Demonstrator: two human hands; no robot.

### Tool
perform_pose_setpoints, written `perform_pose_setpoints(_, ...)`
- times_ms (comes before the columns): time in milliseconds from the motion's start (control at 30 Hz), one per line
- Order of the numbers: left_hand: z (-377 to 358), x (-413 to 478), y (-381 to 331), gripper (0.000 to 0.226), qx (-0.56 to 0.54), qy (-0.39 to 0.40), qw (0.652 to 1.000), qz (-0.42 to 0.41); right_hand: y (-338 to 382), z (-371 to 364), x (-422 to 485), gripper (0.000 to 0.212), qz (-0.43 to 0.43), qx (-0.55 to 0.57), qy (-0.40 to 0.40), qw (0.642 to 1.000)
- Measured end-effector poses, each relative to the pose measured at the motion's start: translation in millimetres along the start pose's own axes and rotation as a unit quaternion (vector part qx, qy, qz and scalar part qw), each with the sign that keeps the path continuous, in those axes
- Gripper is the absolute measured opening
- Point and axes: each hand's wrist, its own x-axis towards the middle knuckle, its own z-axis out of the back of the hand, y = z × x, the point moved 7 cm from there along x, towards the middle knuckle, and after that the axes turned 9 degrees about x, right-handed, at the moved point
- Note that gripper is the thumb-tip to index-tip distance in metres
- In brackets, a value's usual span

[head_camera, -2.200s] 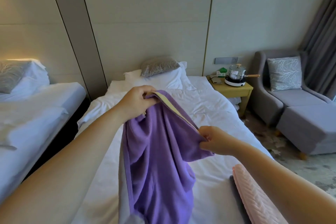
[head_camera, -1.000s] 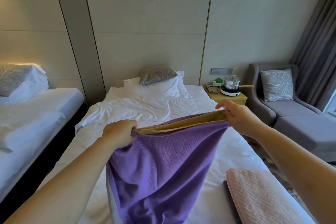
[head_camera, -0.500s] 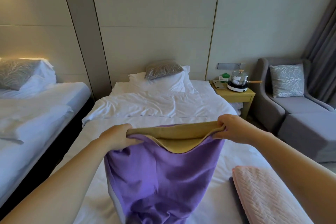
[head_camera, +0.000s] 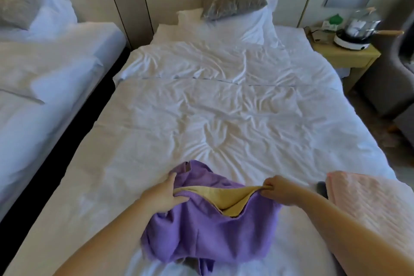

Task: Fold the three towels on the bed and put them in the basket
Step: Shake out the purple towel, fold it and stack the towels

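A purple towel [head_camera: 201, 233] with a yellow underside lies bunched near the foot of the white bed [head_camera: 212, 123]. My left hand [head_camera: 164, 197] grips its yellow-edged hem at the left, thumb up over the purple cloth. My right hand [head_camera: 279, 191] pinches the same hem at the right. The hem sags between them, low over the sheet. A folded pink towel [head_camera: 367, 204] rests at the bed's right edge, with a dark grey cloth [head_camera: 322, 189] showing under its near-left side. No basket is in view.
A second white bed [head_camera: 40, 87] stands to the left across a dark gap. Pillows [head_camera: 237, 13] lie at the headboard. A wooden nightstand [head_camera: 345, 54] with a pot on a cooker stands at the right, beside a grey armchair [head_camera: 401, 69].
Both hands have come down and toward me with the purple towel, from held up and spread wide to low over the sheet. The view has tilted down onto the bed.
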Motion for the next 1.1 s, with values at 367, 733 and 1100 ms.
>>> perform_pose_setpoints(367, -103.4, 67.5, 20.3, 0.043, -0.054, 0.06, 0.995, 0.062, -31.6, -99.4, 92.6, 0.009, -0.04, 0.135, 0.055, 0.988)
perform_pose_setpoints(733, 200.2, 95.7, -47.4, 0.035, 0.004, -0.27, 0.963, 0.022, 84.1, 186.2, 71.4, 0.011, 0.123, 0.127, -0.289, 0.941)
perform_pose_setpoints(1100, 391.9, 56.7, -110.4, 0.049, -0.083, -0.448, 0.879, -0.14, 122.4, 332.4, 12.8, 0.015, 0.184, 0.071, -0.434, 0.879)
